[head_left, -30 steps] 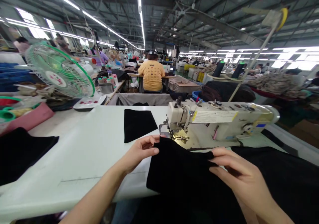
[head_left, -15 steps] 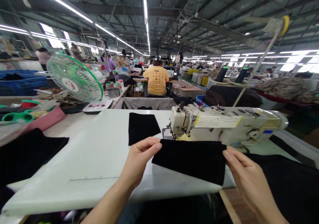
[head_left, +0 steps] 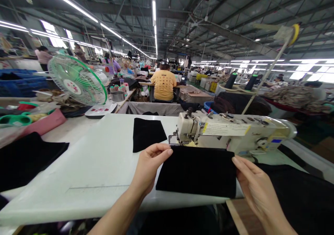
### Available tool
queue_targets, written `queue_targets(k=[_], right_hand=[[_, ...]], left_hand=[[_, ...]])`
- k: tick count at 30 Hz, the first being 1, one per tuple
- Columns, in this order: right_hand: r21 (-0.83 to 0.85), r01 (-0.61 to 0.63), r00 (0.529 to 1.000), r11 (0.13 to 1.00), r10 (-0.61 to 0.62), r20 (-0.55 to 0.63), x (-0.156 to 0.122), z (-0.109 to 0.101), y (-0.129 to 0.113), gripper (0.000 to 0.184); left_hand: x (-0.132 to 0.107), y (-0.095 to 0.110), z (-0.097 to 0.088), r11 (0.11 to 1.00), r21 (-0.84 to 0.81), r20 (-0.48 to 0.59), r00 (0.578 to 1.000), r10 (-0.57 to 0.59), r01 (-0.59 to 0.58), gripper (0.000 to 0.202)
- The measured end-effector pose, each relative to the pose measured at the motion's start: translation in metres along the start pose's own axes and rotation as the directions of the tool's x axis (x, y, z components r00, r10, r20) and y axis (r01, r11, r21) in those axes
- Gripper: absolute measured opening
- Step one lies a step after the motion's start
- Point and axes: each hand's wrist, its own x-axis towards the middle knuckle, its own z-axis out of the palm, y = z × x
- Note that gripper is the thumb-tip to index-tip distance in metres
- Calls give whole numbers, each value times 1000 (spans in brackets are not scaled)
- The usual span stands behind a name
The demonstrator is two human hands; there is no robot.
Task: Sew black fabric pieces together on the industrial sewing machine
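A black fabric piece (head_left: 198, 172) hangs between my two hands, just in front of the sewing machine (head_left: 224, 130). My left hand (head_left: 152, 163) pinches its upper left corner between thumb and fingers. At the upper right corner, my right hand (head_left: 253, 175) grips the edge the same way. The cloth's top edge is stretched fairly straight and covers the area below the machine's needle. Another black fabric cutout (head_left: 148, 134) lies flat on the white tabletop (head_left: 96, 162), left of the machine head.
More black cloth lies at the left (head_left: 28, 158) and on the right (head_left: 294, 193). A green-rimmed fan (head_left: 77, 80) stands at the back left, near a metal pot (head_left: 118, 95). Two dark thread cones (head_left: 231, 80) rise behind the machine. A person in a yellow shirt (head_left: 164, 83) sits ahead.
The lower left part of the held fabric has dropped, so more of its face shows. My hands have drawn slightly closer together, still pinching the corners.
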Motion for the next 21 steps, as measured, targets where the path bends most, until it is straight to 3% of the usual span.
queue_targets(k=[6, 10, 15, 21], right_hand=[[-198, 14, 994, 980, 8, 110, 5, -6, 5, 39], [-114, 7, 1000, 993, -5, 18, 5, -4, 5, 37], [-21, -28, 1000, 999, 28, -4, 2, 0, 3, 37], [-51, 34, 999, 998, -35, -13, -2, 4, 1, 36]], left_hand=[[1, 0, 3, 1000, -16, 1, 1000, 26, -26, 17], [3, -2, 2, 1000, -14, -13, 1000, 23, -23, 16], [3, -5, 2, 999, -27, -12, 999, 30, -30, 16], [4, -5, 5, 999, -24, -38, 999, 32, -33, 20]])
